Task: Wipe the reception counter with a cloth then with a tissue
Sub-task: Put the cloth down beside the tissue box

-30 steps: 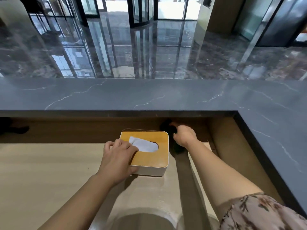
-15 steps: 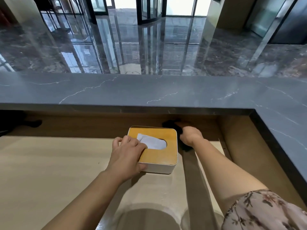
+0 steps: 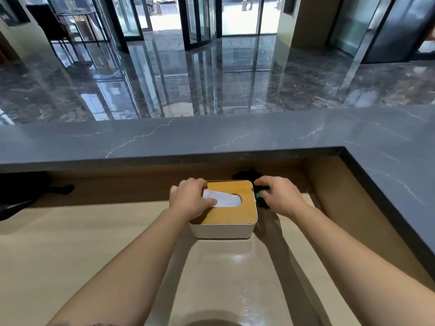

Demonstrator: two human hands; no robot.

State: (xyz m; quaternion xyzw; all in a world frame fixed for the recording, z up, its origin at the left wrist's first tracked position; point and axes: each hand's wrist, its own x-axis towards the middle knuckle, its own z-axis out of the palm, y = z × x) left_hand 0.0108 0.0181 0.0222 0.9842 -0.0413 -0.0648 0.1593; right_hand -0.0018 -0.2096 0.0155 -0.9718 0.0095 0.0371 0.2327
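Note:
A white tissue box with a wooden lid stands on the pale lower desk, under the dark grey marble counter. A white tissue sticks out of the lid's slot. My left hand lies on the box's left side, fingers curled at the tissue's left end. Just right of the box, my right hand grips a dark green cloth, mostly hidden in shadow under the counter's overhang.
The marble counter turns a corner and runs down the right side. A wooden side panel closes the desk on the right. A dark object sits at the far left under the overhang. Beyond lies a glossy lobby floor.
The right hand has drawn back from under the overhang toward the box with the cloth. The left hand stays on the tissue box. The camera has tilted up a little.

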